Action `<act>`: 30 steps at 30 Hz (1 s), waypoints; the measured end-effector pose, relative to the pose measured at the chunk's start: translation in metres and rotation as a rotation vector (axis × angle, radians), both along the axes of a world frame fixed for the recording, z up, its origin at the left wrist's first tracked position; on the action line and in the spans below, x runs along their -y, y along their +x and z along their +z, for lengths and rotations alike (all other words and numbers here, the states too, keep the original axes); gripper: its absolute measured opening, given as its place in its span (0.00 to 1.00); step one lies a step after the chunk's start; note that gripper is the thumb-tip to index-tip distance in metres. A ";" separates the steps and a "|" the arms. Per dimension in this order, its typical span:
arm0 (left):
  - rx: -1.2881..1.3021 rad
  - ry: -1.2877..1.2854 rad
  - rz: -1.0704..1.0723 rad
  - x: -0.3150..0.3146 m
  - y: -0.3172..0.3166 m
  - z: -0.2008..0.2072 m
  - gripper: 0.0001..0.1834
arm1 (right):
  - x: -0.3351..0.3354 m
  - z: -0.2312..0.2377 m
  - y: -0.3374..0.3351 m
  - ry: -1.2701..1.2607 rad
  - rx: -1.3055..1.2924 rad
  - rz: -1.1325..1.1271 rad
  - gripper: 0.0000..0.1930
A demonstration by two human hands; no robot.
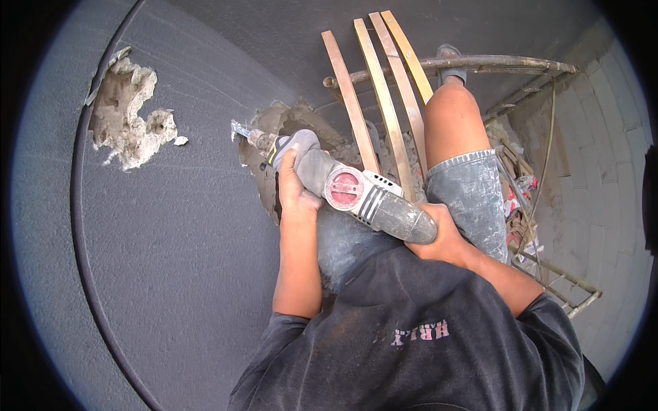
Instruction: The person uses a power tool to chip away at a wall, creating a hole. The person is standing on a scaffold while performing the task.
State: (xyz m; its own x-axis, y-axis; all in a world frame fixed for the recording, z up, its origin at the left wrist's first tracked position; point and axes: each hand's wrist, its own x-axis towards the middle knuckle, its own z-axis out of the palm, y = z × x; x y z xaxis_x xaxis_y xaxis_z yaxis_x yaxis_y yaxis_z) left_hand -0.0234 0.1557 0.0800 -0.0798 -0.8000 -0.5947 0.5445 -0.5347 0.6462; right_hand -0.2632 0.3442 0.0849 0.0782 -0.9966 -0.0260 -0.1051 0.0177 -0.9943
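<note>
A dusty grey rotary hammer (317, 170) with a round red dial lies across the front of my body, its metal chuck (260, 140) pointing to the upper left. Under its front end, my left hand (296, 185) is wrapped round the front grip. At the rear, my right hand (437, 234) closes on the dark handle. The whitened tip (239, 129) is close to the dark grey wall (192, 253), beside a broken-out patch (291, 118); whether it touches I cannot tell. Part of that patch is hidden behind the tool and my left arm.
Another jagged hole (129, 113) exposes rough masonry at the left, near a black cable (81, 233). Several narrow wooden strips (378, 89) lie across a metal frame (507, 61), where my foot rests. Below at the right are rubble, litter (521, 198) and a lower frame bar (562, 274).
</note>
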 end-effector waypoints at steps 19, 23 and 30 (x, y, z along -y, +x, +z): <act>-0.062 -0.042 0.046 0.048 -0.016 0.010 0.21 | 0.063 0.045 -0.024 0.246 -0.049 -0.070 0.18; -0.162 -0.059 0.104 0.070 -0.031 -0.004 0.20 | 0.088 0.010 -0.045 -0.037 -0.230 -0.359 0.19; -0.232 -0.046 0.205 0.110 -0.068 -0.017 0.21 | 0.159 0.009 -0.099 0.055 -0.042 -0.040 0.16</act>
State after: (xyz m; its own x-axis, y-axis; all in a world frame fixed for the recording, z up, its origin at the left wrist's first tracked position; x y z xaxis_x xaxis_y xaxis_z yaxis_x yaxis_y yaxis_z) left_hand -0.0913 0.0456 0.0631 -0.0431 -0.8393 -0.5419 0.7738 -0.3712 0.5133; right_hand -0.3620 0.1847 0.0942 0.0357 -0.9959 -0.0831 -0.1444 0.0771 -0.9865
